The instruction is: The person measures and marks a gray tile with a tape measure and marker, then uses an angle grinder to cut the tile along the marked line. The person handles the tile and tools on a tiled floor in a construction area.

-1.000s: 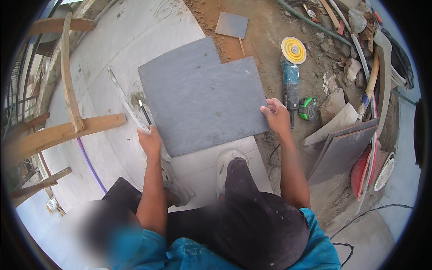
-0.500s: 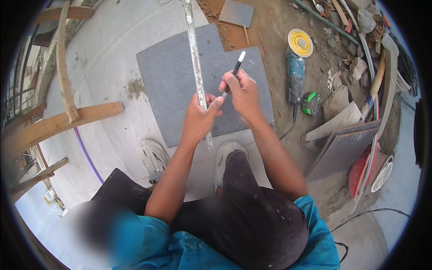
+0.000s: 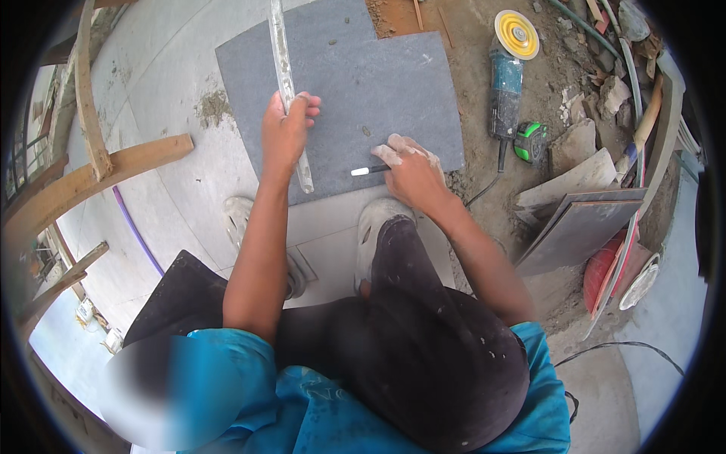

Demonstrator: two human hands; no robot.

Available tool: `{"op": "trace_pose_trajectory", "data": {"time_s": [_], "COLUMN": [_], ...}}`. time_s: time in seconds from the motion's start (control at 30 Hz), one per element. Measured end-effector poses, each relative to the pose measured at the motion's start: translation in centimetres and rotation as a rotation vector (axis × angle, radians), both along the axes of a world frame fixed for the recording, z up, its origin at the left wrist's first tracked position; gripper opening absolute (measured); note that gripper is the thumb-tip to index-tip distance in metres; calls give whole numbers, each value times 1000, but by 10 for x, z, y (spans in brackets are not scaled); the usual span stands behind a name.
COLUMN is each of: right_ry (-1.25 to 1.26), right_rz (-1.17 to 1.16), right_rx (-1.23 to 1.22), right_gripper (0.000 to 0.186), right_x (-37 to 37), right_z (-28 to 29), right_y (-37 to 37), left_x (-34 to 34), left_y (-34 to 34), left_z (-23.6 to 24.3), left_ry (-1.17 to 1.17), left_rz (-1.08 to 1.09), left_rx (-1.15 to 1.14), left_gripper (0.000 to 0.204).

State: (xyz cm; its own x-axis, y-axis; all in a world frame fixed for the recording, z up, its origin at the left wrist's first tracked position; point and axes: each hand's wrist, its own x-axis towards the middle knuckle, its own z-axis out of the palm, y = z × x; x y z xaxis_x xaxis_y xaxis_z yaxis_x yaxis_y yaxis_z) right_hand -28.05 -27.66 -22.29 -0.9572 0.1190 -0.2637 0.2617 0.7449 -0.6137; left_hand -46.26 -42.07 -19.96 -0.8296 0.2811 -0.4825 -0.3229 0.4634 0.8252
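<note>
A long, pale bar spattered with mortar (image 3: 281,57) lies across the dark grey tile (image 3: 340,83), which has a notch cut from its far edge. My left hand (image 3: 286,132) is closed around the bar near its close end. Low over the tile's near right part is my right hand (image 3: 414,172), its fingers dusty and bent around a black marker pen (image 3: 372,170). The pen's white end points left; the rest of it is hidden beneath the fingers.
To the right of the tile lie an angle grinder (image 3: 507,83) with a yellow disc and a green-black tape measure (image 3: 531,142). Leaning tile offcuts (image 3: 582,227) and rubble (image 3: 612,94) are further right. Wooden beams (image 3: 144,161) stand at left.
My hands have moved apart. The left has shifted left with the bar; the right has come down to the tile, and the pen has swung from upright to pointing left.
</note>
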Motion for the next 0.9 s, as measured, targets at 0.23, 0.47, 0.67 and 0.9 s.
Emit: {"op": "trace_pose_trajectory", "data": {"time_s": [0.23, 0.47, 0.67, 0.9], "right_ry": [395, -362, -104, 377], "right_rz": [-355, 122, -188, -691], "right_rx": [-640, -723, -768, -944], "right_gripper": [26, 13, 15, 14], "right_x": [-69, -113, -214, -228], "right_z": [-1, 8, -27, 15], "right_y": [50, 60, 99, 124], "left_x": [4, 3, 3, -9], "left_y": [-20, -33, -32, -12], "left_z": [-11, -5, -2, -10], "left_ry": [-43, -50, -46, 111], "left_rz": [81, 144, 176, 155], "left_rx": [2, -3, 33, -184], "left_gripper": [27, 26, 25, 33]}}
